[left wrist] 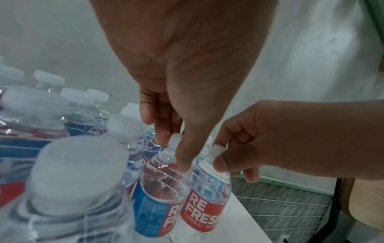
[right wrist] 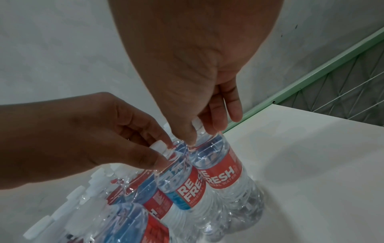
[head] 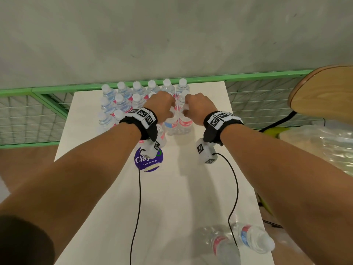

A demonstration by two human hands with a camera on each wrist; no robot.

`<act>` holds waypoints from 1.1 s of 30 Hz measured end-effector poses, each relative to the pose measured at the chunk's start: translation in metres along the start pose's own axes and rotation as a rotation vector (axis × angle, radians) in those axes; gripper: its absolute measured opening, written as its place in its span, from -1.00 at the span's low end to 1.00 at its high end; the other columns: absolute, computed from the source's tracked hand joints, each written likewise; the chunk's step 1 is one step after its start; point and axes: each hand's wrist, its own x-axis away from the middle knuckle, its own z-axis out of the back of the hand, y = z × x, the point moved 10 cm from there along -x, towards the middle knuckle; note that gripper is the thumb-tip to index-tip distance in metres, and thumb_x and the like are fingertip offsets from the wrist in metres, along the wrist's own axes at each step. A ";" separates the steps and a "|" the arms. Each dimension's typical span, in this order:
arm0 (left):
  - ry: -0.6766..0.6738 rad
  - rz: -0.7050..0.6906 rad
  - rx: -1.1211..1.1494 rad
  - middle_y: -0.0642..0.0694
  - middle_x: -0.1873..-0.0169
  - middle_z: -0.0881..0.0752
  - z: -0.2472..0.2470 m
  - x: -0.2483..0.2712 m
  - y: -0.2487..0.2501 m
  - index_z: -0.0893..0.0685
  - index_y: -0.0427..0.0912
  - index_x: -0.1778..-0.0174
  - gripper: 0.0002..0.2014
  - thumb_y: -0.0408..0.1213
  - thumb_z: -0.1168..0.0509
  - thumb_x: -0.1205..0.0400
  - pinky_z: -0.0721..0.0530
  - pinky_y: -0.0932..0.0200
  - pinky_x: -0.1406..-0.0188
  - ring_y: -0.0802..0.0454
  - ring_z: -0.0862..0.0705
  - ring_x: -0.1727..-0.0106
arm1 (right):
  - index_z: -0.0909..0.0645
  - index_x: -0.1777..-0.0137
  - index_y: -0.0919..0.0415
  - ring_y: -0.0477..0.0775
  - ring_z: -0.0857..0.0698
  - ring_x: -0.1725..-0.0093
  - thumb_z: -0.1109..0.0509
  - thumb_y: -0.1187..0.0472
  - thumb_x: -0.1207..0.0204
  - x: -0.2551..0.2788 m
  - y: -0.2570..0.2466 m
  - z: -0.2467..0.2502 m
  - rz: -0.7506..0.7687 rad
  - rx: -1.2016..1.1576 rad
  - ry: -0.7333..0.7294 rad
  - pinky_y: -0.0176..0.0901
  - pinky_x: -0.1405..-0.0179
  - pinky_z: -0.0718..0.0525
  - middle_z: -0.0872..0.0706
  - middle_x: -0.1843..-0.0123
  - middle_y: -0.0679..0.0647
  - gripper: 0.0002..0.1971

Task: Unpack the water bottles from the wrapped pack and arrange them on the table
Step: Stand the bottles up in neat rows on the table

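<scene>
Several clear water bottles [head: 124,96] with white caps and red-and-blue labels stand in rows at the far end of the white table [head: 200,188]. At the right end of the front row stand two bottles side by side. My left hand [head: 168,111] [left wrist: 173,148] [right wrist: 162,152] pinches the neck and cap of the left bottle [head: 171,124] [left wrist: 162,189] [right wrist: 182,185]. My right hand [head: 188,109] [left wrist: 220,154] [right wrist: 202,131] pinches the cap of the right bottle [head: 185,123] [left wrist: 207,197] [right wrist: 220,172]. Both bottles are upright with their bases on the table.
Two more bottles [head: 254,238] lie on their sides at the table's near right edge. A round purple sticker [head: 149,159] is on the table. A green wire-mesh frame [head: 38,111] runs behind, and a wooden chair seat [head: 324,92] and crumpled plastic wrap [head: 324,146] are at the right.
</scene>
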 end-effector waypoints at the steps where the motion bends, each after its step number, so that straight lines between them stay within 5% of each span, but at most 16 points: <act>1: 0.013 -0.006 -0.006 -0.18 -0.07 -0.72 0.000 -0.001 0.000 -0.77 -0.12 -0.16 -0.71 -0.24 -0.48 -0.51 -0.66 0.03 0.01 -0.20 -0.71 -0.06 | -0.55 -0.20 0.25 0.32 -0.67 0.03 -0.38 0.08 -0.56 -0.001 -0.001 0.000 0.005 0.000 0.004 -0.04 0.22 -0.51 -0.66 -0.06 0.26 -0.68; 6: 0.025 -0.029 -0.027 -0.18 -0.09 -0.66 -0.001 0.001 0.001 -0.73 -0.10 -0.21 -0.68 -0.23 -0.47 -0.54 -0.67 -0.05 -0.05 -0.21 -0.67 -0.12 | -0.52 -0.23 0.25 0.31 -0.68 0.01 -0.37 0.05 -0.57 0.000 0.000 -0.003 0.010 -0.035 0.017 0.00 0.17 -0.61 -0.68 -0.06 0.24 -0.66; 9: 0.051 0.013 -0.061 -0.17 -0.09 -0.62 -0.001 0.003 -0.004 -0.66 -0.13 -0.25 -0.54 -0.04 -0.52 -0.48 -0.68 -0.11 -0.03 -0.21 -0.66 -0.08 | -0.49 -0.24 0.24 0.30 -0.68 -0.04 -0.40 -0.03 -0.56 0.002 0.006 -0.007 0.001 -0.090 0.023 0.08 0.05 -0.68 -0.69 -0.10 0.22 -0.59; 12: 0.012 0.093 -0.126 -0.17 0.14 -0.62 0.001 0.004 -0.009 -0.66 -0.20 0.01 -0.54 0.16 -0.47 -0.49 -0.71 -0.08 0.12 -0.18 -0.67 0.13 | -0.51 -0.18 0.25 0.30 -0.66 -0.04 -0.40 -0.04 -0.58 0.003 0.010 -0.011 -0.005 -0.110 0.027 0.00 0.10 -0.58 -0.67 -0.08 0.23 -0.62; 15: -0.015 0.106 -0.113 -0.18 0.22 -0.62 0.004 0.004 -0.007 -0.65 -0.23 0.14 -0.62 0.06 -0.48 -0.52 -0.73 -0.07 0.16 -0.21 -0.69 0.19 | -0.55 -0.19 0.27 0.30 -0.64 -0.06 -0.40 0.03 -0.59 0.003 0.006 -0.010 0.015 -0.128 0.038 0.00 0.07 -0.54 -0.64 -0.09 0.25 -0.66; 23: 0.018 -0.010 -0.087 -0.21 -0.03 -0.69 0.001 0.001 -0.006 -0.73 -0.17 -0.17 -0.68 -0.22 -0.49 -0.52 -0.69 -0.06 0.00 -0.25 -0.68 -0.04 | -0.55 -0.18 0.27 0.31 -0.64 -0.02 -0.37 0.08 -0.60 0.004 0.008 -0.009 0.031 -0.130 0.044 -0.03 0.11 -0.52 -0.66 -0.04 0.24 -0.71; 33: 0.021 -0.020 -0.086 -0.23 -0.07 -0.70 -0.001 -0.001 -0.001 -0.72 -0.18 -0.21 -0.66 -0.14 -0.46 -0.55 -0.68 -0.06 -0.02 -0.24 -0.68 -0.08 | -0.55 -0.15 0.27 0.30 -0.67 0.02 -0.39 0.07 -0.59 0.008 0.010 -0.010 -0.009 -0.148 0.082 -0.05 0.19 -0.53 -0.70 -0.02 0.25 -0.71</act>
